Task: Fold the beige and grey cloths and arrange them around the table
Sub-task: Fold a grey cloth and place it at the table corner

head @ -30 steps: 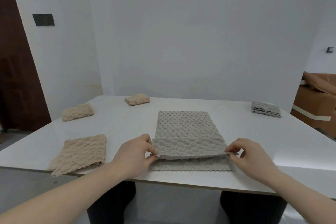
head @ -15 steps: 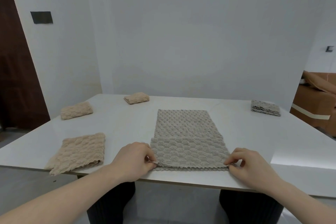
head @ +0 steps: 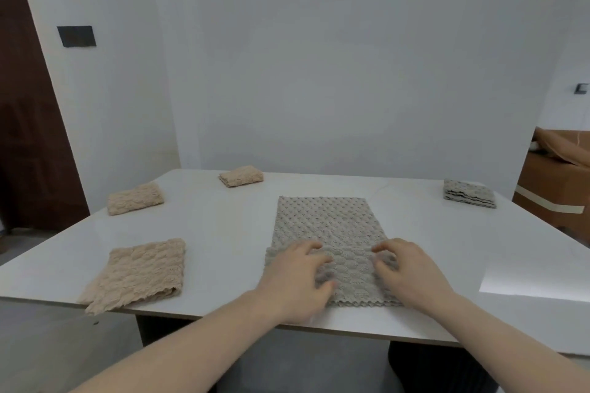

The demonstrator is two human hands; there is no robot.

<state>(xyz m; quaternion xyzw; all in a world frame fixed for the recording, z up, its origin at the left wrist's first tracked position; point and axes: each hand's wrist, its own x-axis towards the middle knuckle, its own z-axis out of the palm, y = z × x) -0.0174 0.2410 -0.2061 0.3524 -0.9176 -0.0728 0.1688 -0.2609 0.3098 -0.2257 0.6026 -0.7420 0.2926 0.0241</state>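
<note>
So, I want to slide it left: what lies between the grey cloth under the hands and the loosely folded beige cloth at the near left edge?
Only bare white tabletop separates the grey textured cloth from the beige cloth, per the head view.

Both hands (head: 295, 281) (head: 412, 277) forward, palms down, fingers spread.

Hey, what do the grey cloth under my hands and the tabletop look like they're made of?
Grey cloth: apparently a soft, matte microfibre or fleece-type fabric, given its raised bubble texture and zigzag-cut edge.
Tabletop: a hard, smooth white slab, maybe stone or laminate; it mirrors the wall and carries a bright sheen at the right.
</note>
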